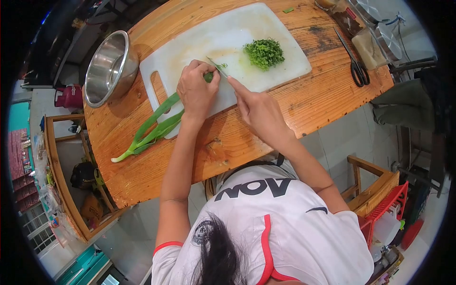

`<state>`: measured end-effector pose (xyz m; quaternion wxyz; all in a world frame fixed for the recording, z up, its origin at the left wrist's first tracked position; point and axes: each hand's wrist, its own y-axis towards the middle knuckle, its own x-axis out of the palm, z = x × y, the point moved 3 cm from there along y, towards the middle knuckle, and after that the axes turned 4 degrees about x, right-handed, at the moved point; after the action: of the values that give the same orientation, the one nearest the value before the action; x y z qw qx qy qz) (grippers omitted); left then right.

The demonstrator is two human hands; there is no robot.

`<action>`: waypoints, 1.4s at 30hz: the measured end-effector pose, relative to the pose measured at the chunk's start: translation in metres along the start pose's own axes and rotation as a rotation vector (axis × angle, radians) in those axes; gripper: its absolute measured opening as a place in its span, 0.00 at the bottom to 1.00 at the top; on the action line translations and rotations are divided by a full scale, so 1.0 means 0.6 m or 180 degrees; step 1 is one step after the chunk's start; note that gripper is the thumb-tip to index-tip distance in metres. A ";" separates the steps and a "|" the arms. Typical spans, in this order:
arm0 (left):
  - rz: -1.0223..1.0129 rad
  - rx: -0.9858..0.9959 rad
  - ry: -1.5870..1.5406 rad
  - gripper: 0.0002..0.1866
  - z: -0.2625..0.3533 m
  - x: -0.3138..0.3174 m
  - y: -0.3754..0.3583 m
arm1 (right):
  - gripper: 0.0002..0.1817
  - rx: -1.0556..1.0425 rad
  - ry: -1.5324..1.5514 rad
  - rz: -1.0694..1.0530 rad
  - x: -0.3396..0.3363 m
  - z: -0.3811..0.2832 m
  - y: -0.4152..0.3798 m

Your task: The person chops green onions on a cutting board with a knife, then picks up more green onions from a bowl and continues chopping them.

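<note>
A green onion point(164, 124) lies across the handle end of the white cutting board point(185, 47), its pale root end on the wooden table. My left hand point(197, 88) is closed around its leafy end. In my right hand point(260, 111) is a knife point(219, 69), the index finger stretched along its back; the handle is hidden in the palm. The blade is right beside my left fingertips, with a few green bits next to it. A pile of finely chopped greens point(264, 54) sits on the right part of the board.
A steel bowl point(108, 69) stands on the wooden table point(304, 111) left of the board. Black-handled scissors point(355, 66) lie at the right, near bags point(368, 47) and metal lids. A green scrap is at the far edge. Wooden stools stand below the table on both sides.
</note>
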<state>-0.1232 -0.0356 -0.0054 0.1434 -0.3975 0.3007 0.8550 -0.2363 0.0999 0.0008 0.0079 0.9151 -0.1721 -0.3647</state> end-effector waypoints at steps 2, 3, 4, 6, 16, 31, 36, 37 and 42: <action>0.0064 0.0030 -0.0048 0.04 0.000 0.002 -0.003 | 0.22 -0.0027 0.0065 0.0015 -0.010 0.001 0.004; 0.0104 0.0034 -0.0075 0.04 -0.001 0.002 -0.003 | 0.21 0.0065 0.0146 -0.0023 -0.017 0.003 0.000; 0.0085 -0.0015 -0.0138 0.04 -0.002 -0.001 0.000 | 0.21 0.0158 0.0223 -0.0075 -0.028 0.006 -0.013; 0.0018 -0.0136 -0.0282 0.04 -0.003 0.000 -0.001 | 0.21 0.0398 0.0413 -0.0214 -0.045 0.007 -0.026; 0.0179 0.0302 -0.0023 0.05 -0.001 0.001 -0.002 | 0.21 0.0243 0.0370 -0.0173 -0.037 0.007 -0.016; 0.0132 0.0291 0.0094 0.05 0.004 0.007 -0.006 | 0.20 0.0504 0.0581 -0.0270 -0.059 -0.002 -0.030; 0.0200 0.0365 0.0212 0.04 0.006 0.003 -0.007 | 0.20 0.0290 0.0337 -0.0215 -0.039 0.000 -0.019; 0.0203 0.0336 0.0178 0.04 0.006 0.003 -0.007 | 0.20 0.0205 0.0341 -0.0137 -0.032 -0.001 -0.014; 0.0091 0.0209 -0.0021 0.04 0.005 0.002 -0.004 | 0.20 0.0063 0.0203 0.0056 -0.007 -0.001 0.005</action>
<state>-0.1245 -0.0319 -0.0057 0.1451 -0.3855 0.3338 0.8479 -0.2393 0.0986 0.0045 0.0074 0.9247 -0.1833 -0.3335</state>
